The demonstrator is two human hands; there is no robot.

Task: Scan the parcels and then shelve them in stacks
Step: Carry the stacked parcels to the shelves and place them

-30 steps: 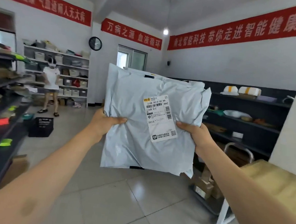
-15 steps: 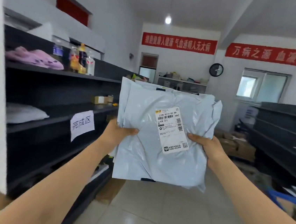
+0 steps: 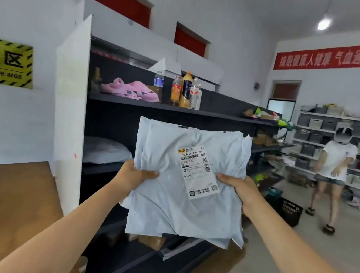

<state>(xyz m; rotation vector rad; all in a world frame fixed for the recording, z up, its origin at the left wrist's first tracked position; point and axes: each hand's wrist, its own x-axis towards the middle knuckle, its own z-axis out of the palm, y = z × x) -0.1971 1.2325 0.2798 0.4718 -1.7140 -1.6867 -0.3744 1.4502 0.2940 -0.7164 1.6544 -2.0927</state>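
Dark shelving unit stands ahead, against the left wall. A stack of pale grey parcels is held upright in the air before its middle shelves. Pink slippers lie near the left end of the top shelf, with bottles just to their right at the front edge. Left hand grips the stack's left edge, thumb across the front. Right hand grips the right edge likewise. A white label sits on the front parcel, facing the camera.
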